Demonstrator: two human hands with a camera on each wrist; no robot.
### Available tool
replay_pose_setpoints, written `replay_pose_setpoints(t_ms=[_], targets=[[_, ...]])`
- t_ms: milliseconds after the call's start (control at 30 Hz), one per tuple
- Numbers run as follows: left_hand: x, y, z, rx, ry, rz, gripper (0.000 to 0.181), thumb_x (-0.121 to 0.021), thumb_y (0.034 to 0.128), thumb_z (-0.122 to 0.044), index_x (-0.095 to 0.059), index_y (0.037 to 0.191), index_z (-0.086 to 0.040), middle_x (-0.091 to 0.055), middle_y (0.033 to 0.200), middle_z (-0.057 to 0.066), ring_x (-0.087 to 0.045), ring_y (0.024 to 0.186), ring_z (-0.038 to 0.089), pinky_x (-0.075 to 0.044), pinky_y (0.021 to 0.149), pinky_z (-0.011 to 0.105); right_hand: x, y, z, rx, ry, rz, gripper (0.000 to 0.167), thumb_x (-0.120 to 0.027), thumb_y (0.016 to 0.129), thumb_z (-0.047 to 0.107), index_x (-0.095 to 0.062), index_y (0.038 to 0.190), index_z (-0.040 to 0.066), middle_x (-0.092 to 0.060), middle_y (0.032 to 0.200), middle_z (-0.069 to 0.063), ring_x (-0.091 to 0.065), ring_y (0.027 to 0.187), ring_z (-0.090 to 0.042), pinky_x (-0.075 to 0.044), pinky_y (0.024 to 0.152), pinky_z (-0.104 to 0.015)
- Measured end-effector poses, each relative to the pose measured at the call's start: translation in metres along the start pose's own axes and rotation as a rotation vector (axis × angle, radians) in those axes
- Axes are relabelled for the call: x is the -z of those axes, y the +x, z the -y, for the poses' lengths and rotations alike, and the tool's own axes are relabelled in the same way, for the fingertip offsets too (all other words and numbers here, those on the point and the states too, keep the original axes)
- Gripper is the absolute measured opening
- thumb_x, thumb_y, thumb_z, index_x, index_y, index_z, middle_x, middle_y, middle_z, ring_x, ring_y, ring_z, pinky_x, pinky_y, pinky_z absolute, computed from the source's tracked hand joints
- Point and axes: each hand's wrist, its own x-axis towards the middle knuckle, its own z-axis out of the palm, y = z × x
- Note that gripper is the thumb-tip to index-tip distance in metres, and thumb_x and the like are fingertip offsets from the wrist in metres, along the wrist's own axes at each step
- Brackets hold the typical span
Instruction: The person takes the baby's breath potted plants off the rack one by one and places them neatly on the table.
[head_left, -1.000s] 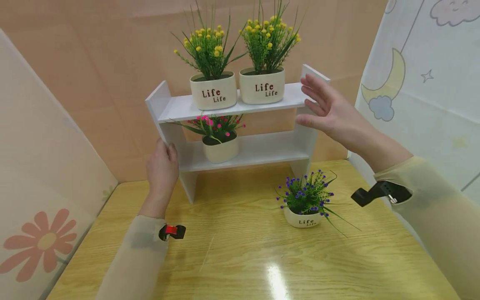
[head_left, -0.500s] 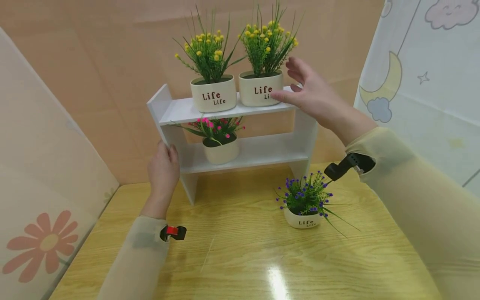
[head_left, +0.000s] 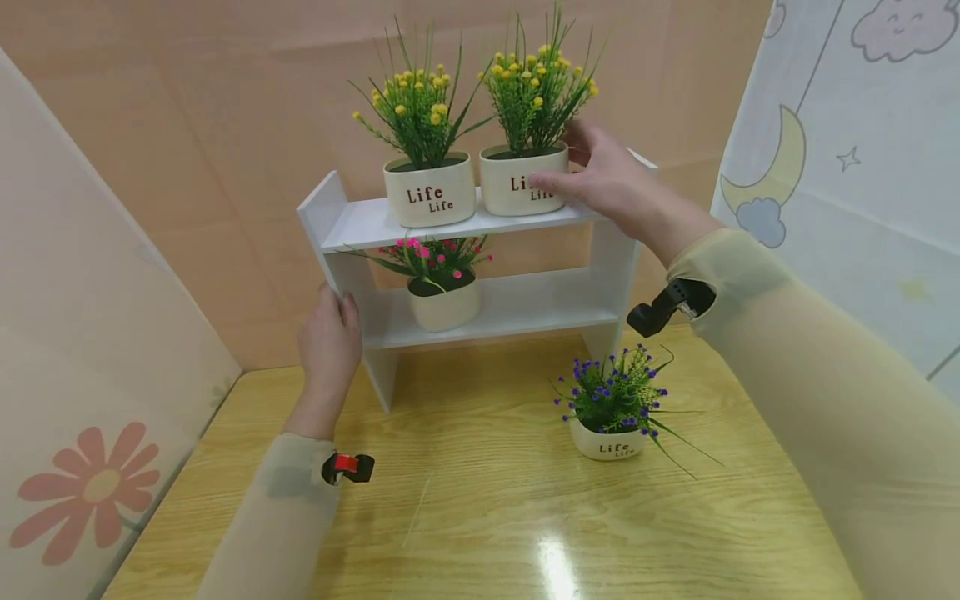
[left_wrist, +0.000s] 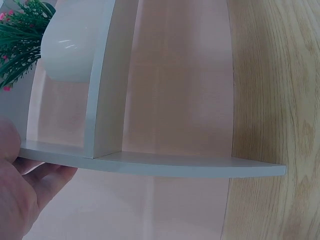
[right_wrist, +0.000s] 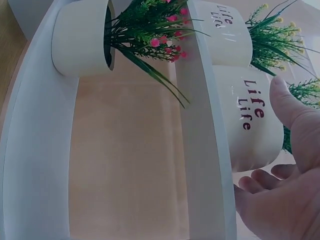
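Note:
A white two-tier shelf [head_left: 540,296] stands on the wooden table. My left hand [head_left: 328,354] grips its left side panel, fingers on the outer side in the left wrist view. Two cream flowerpots with yellow flowers sit side by side on the upper board. At the right one, a flowerpot marked "Life" [head_left: 504,198], my right hand [head_left: 615,183] has its thumb [right_wrist: 285,100] before the front face and its fingers beyond the right end. A gap shows between those fingers and the pot in the right wrist view. The left flowerpot [head_left: 429,207] is untouched.
A cream pot with pink flowers [head_left: 447,308] stands on the lower board, towards the left. On the table [head_left: 465,500], in front of the shelf's right end, is a pot with purple flowers [head_left: 606,443]. Fabric walls enclose the back and sides.
My right hand has moved left from the shelf's right end to the right yellow-flowered pot, its thumb coming in front of it. My left hand stays on the side panel.

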Motion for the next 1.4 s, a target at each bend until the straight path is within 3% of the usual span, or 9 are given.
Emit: replay_pose_setpoints(t_ms=[267,600,900,1400], targets=[[0.0,-0.001,0.001,-0.004,0.005,-0.016,0.039,-0.045,0.1196,-0.022,-0.056,0.141,0.01,-0.073,0.121,0.035,-0.075,0.1,0.054,-0.062,0.075,0.066,-0.005,0.011,-0.003,-0.038,-0.023,0.0,0.106,-0.084,0.099,0.043,-0.016,0.178,0.019,-0.029,0.181,-0.004,-0.028,0.165,-0.019,-0.025,0.132,-0.035],[-0.001,-0.001,0.001,-0.005,0.019,0.0,0.039,-0.045,0.1197,-0.022,-0.056,0.139,0.01,-0.074,0.117,0.035,-0.077,0.094,0.052,-0.062,0.069,0.064,-0.007,0.016,-0.003,-0.063,0.044,0.004,0.113,-0.086,0.099,0.039,-0.008,0.178,0.015,-0.03,0.179,-0.009,-0.035,0.162,-0.021,-0.031,0.13,-0.037],[0.0,-0.001,0.002,-0.006,0.02,0.0,0.038,-0.045,0.1198,-0.021,-0.056,0.139,0.01,-0.074,0.117,0.035,-0.076,0.092,0.052,-0.061,0.068,0.063,-0.011,0.018,-0.004,-0.059,0.008,-0.012,0.102,-0.087,0.097,0.041,-0.025,0.173,0.012,-0.049,0.167,-0.013,-0.053,0.144,-0.024,-0.043,0.12,-0.039],[0.0,-0.001,0.001,0.022,0.014,0.009,0.037,-0.043,0.1201,-0.025,-0.056,0.134,0.007,-0.074,0.109,0.033,-0.075,0.087,0.05,-0.059,0.066,0.062,-0.011,-0.004,-0.001,-0.047,0.073,-0.065,0.103,-0.094,0.09,0.041,-0.033,0.171,0.02,-0.053,0.16,-0.007,-0.055,0.138,-0.022,-0.048,0.113,-0.042]])
